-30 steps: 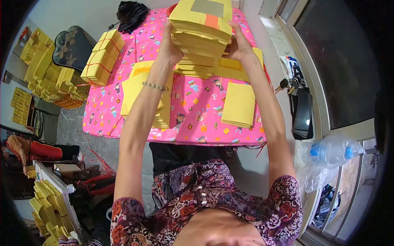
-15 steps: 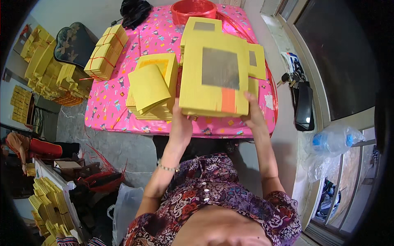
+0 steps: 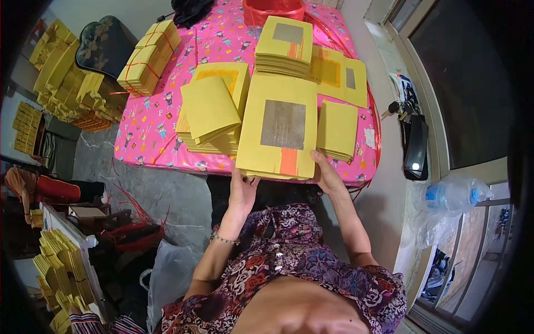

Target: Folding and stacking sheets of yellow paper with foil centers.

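Note:
Both hands hold a stack of yellow joss paper (image 3: 282, 164) by its near corners, at the table's front edge. Its top sheet carries a silver square and an orange stripe. My left hand (image 3: 243, 192) grips the left corner, fingers partly hidden beneath the paper. At the right corner, my right hand (image 3: 329, 173) has its thumb against the side; its other fingers are mostly hidden. Left of the held stack lies another pile (image 3: 214, 147) with a folded yellow sheet (image 3: 210, 108) on top. Beyond it sits a similar silver-squared stack (image 3: 283, 47), and a plain folded pile (image 3: 337, 129) lies to the right.
A pink patterned cloth (image 3: 150, 131) covers the table. On it are tied yellow bundles (image 3: 149, 61), a red tub (image 3: 272, 11) and more yellow sheets (image 3: 353, 83). Keys (image 3: 399, 108) and a black case (image 3: 414, 147) lie on the right ledge. Another person (image 3: 41, 189) is at far left.
The held stack has come down and toward me, its top now facing up more flatly. The silver-squared stack behind it has come into fuller view. Both hands keep their hold.

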A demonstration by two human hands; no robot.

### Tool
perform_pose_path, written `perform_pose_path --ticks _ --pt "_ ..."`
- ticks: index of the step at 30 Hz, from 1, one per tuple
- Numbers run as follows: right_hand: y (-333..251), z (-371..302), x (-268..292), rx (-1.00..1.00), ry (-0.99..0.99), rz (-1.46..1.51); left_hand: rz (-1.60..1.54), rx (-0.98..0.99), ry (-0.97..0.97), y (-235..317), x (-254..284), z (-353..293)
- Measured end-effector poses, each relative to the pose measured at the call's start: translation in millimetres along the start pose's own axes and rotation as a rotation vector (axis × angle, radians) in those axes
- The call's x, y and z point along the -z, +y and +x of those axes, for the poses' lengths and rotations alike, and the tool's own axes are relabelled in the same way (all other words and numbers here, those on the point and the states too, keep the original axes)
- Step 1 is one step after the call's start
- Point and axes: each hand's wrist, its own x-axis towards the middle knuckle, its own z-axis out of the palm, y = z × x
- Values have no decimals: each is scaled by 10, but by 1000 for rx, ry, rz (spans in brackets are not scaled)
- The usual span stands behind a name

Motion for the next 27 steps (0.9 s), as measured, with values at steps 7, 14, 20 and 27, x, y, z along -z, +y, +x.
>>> perform_pose_path --ticks 7,14,20,27 --pt "-51 -217 -114 126 117 -307 -19 -15 88 10 -78 -73" --pt "48 -320 -292 516 184 -1149 -70 -28 154 37 -98 -204" --pt "191 -141 -162 508 266 -1109 74 -100 163 -57 -24 -132" --pt "210 26 -57 487 233 -1059 144 -123 138 -34 -23 -5"
